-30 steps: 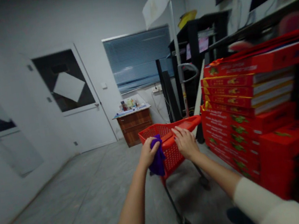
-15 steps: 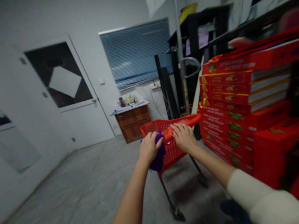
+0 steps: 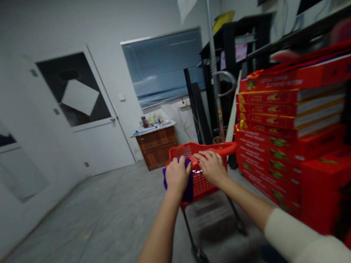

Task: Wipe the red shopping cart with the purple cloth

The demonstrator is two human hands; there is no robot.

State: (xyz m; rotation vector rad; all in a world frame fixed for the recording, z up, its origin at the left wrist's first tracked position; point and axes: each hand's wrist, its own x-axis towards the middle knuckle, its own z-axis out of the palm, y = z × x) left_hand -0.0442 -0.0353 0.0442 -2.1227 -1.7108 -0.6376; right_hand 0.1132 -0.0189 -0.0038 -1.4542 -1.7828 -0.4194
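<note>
My left hand [image 3: 178, 177] is closed around a purple cloth [image 3: 190, 192] and presses it against the handle of a red wire-mesh shopping trolley [image 3: 200, 185]. The cloth bunches out on both sides of that hand, and its middle is hidden. My right hand [image 3: 212, 169] grips the trolley's orange-red handle [image 3: 227, 148] close to my left hand. The trolley stands on dark metal legs with small wheels on the grey floor, just in front of me.
Stacks of red boxes [image 3: 282, 142] line the right side, close to the trolley. Ahead stand a wooden cabinet [image 3: 157, 148] with small items on top, a metal pole [image 3: 216, 77] and a black shelf [image 3: 235, 47]. A white door [image 3: 98, 147] is at the left, beyond the grey floor.
The trolley sits a little further left in view and has turned slightly. My hands have come closer together on the handle, and the purple cloth now bulges out left of my left hand.
</note>
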